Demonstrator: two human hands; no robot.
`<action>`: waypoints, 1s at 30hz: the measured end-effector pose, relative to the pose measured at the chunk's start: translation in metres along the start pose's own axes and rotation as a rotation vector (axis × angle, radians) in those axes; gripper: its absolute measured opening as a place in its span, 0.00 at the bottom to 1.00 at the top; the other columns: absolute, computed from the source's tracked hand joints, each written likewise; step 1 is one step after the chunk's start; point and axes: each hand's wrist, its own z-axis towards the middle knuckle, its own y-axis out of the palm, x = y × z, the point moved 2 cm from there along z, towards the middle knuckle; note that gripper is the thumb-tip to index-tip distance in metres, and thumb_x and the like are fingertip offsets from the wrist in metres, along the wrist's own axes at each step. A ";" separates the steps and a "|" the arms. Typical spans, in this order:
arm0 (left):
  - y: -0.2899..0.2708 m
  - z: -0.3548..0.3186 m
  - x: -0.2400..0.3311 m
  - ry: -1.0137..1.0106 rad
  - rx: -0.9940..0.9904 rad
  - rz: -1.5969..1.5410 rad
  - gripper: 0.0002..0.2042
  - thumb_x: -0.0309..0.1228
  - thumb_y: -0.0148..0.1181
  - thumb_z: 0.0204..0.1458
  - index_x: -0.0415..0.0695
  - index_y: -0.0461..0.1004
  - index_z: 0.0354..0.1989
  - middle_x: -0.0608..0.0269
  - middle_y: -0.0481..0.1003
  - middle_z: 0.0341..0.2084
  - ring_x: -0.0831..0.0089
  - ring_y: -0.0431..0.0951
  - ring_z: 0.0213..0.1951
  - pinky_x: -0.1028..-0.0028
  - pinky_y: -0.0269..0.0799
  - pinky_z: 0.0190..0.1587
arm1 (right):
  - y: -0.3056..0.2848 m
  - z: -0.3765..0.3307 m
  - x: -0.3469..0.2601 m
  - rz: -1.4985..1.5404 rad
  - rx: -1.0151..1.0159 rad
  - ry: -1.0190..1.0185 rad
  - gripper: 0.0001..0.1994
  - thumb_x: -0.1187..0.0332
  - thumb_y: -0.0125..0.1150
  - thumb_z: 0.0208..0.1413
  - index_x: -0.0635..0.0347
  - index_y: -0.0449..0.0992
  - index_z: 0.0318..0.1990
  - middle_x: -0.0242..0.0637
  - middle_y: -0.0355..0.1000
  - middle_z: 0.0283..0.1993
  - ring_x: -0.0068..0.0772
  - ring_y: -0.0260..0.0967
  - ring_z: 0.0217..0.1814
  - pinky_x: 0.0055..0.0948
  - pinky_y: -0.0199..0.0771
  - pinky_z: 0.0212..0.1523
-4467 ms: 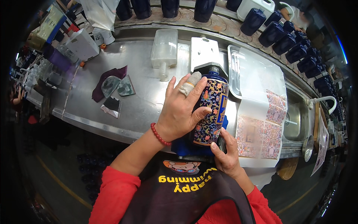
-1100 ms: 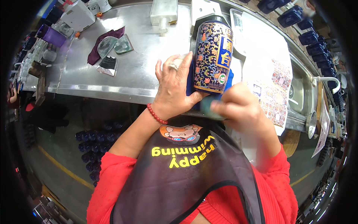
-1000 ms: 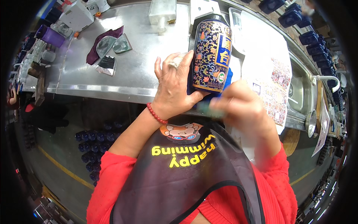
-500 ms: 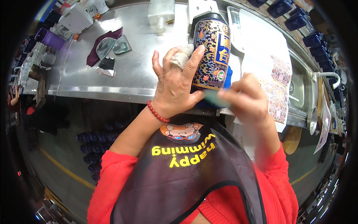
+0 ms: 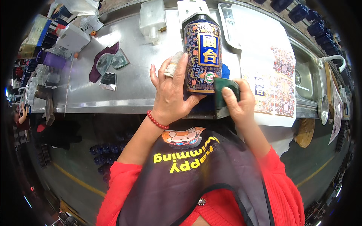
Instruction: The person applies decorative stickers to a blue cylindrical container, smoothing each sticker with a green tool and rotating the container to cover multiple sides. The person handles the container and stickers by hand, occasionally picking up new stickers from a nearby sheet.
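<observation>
1. Tall dark-blue ceramic bottle with floral pattern and blue label (image 5: 201, 56) – upright at the near edge of the brushed steel tabletop (image 5: 132, 86), in front of the person's chest.
2. Left hand (image 5: 171, 92) wrapped around the bottle's left side, fingers spread, thumb under its lower edge; bandaged fingertip against the bottle; red bead bracelet (image 5: 156, 121) at the wrist.
3. Right hand (image 5: 239, 103) closed on a dark green pad (image 5: 224, 96), pressed to the bottle's lower right.
4. Printed sheet of colourful labels (image 5: 271, 71) just right of the bottle – partly over a metal tray (image 5: 226, 19).
5. Translucent plastic container (image 5: 152, 19) behind, maroon cloth (image 5: 98, 66) well left.
</observation>
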 end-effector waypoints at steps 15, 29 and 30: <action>0.007 0.000 0.000 -0.030 0.009 -0.047 0.53 0.61 0.67 0.47 0.36 0.53 0.74 0.48 0.65 0.65 0.47 0.57 0.67 0.34 0.30 0.68 | 0.001 0.003 0.009 0.343 0.085 -0.064 0.11 0.70 0.62 0.64 0.66 0.75 0.51 0.36 0.79 0.43 0.21 0.75 0.40 0.22 0.77 0.43; 0.008 -0.002 -0.004 -0.005 -0.009 0.070 0.55 0.67 0.61 0.48 0.37 0.51 0.75 0.51 0.65 0.66 0.45 0.57 0.67 0.32 0.33 0.66 | -0.005 0.009 0.016 0.359 0.172 0.095 0.13 0.69 0.65 0.62 0.64 0.76 0.52 0.38 0.79 0.41 0.24 0.75 0.43 0.26 0.75 0.46; 0.009 -0.003 -0.005 -0.017 -0.017 0.047 0.55 0.67 0.60 0.49 0.37 0.51 0.75 0.50 0.64 0.67 0.45 0.57 0.67 0.32 0.33 0.67 | -0.004 0.011 0.014 0.306 0.073 0.027 0.14 0.69 0.64 0.63 0.65 0.75 0.52 0.37 0.78 0.42 0.23 0.74 0.43 0.24 0.75 0.47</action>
